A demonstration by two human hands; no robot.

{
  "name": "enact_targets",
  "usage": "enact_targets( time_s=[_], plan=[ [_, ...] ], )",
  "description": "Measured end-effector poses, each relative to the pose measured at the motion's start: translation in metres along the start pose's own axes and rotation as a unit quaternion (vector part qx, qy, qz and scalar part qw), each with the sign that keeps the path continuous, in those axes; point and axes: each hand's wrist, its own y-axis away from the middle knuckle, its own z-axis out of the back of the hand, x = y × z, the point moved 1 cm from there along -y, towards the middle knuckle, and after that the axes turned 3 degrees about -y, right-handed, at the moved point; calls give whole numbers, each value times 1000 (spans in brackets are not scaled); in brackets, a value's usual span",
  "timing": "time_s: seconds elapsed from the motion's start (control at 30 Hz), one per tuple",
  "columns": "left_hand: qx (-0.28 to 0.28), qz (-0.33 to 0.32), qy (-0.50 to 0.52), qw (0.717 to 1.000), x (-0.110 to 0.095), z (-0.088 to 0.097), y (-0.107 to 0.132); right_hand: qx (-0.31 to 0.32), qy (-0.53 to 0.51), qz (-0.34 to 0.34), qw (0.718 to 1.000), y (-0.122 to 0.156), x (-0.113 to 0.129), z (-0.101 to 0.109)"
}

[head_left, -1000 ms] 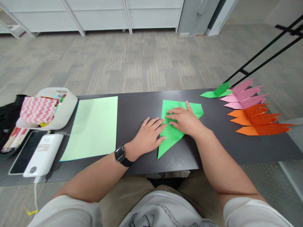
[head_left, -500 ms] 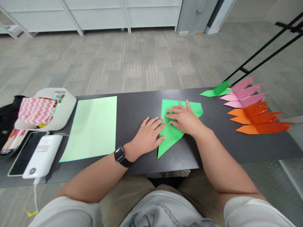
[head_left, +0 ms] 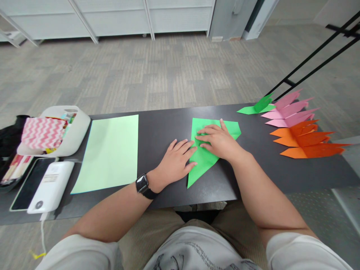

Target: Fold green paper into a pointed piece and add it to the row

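A folded sheet of green paper [head_left: 204, 167] lies flat on the dark table, its narrow point toward me. My left hand [head_left: 176, 159] rests palm down at the paper's left edge, fingers spread, with the fingertips touching it. Lying on top of the folded sheet is my right hand [head_left: 218, 140], fingers stretched out over its middle and hiding part of the surface. Neither hand grips anything. To the left is a stack of light green paper [head_left: 112, 152], flat on the table.
Folded paper pieces stand at the right: one green [head_left: 257, 107], several pink [head_left: 291, 110] and several orange [head_left: 306, 142]. At the left are a white basket [head_left: 81, 131] with a pink zigzag packet [head_left: 43, 132], a phone [head_left: 29, 185] and a white power bank [head_left: 52, 187] with a cable.
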Motion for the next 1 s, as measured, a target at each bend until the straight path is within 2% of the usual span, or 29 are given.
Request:
enact_targets(
  time_s=[0.3, 0.43, 0.67, 0.87, 1.0],
  plan=[
    [5, -2, -1, 1000, 3, 0, 0, 5, -5, 1, 1000, -1, -1, 0],
    [10, -21, -4, 1000, 7, 2, 0, 5, -2, -1, 1000, 0, -1, -1],
    [0, -37, -1, 999, 10, 4, -3, -23, 21, -1, 1000, 2, 4, 0],
    [-22, -30, 1, 999, 2, 0, -9, -82, 35, 5, 996, 24, 21, 27],
    [-33, -29, -3, 999, -2, -9, -14, -89, 39, -10, 995, 47, 26, 25]
  ],
)
